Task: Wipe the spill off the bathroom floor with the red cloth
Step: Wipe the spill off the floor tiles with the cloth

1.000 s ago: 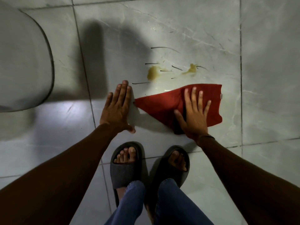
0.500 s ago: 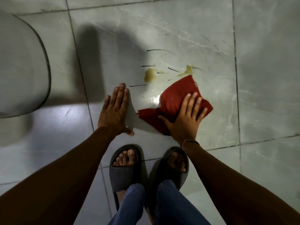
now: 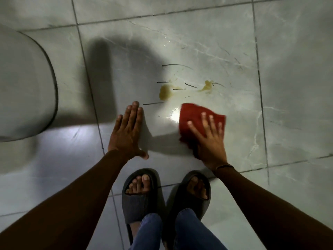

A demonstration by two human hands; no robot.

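The red cloth (image 3: 193,114) lies bunched on the pale tiled floor, a little below the spill. My right hand (image 3: 209,139) presses flat on it with fingers spread, covering its near half. The spill shows as two yellowish blotches: a larger blotch (image 3: 165,92) at the left and a smaller blotch (image 3: 206,86) at the right, with thin dark streaks around them. Neither blotch touches the cloth. My left hand (image 3: 128,134) rests flat on the tile to the left of the cloth, palm down, holding nothing.
A white toilet bowl (image 3: 23,91) curves in at the left edge. My two feet in dark slippers (image 3: 142,193) stand just below the hands, with blue jeans above them. Grout lines cross the floor (image 3: 288,69); a bright light glare sits left of the cloth.
The cloth went from spread wide to bunched small under my right hand, which slid it left and back below the blotches. My left hand stayed planted.
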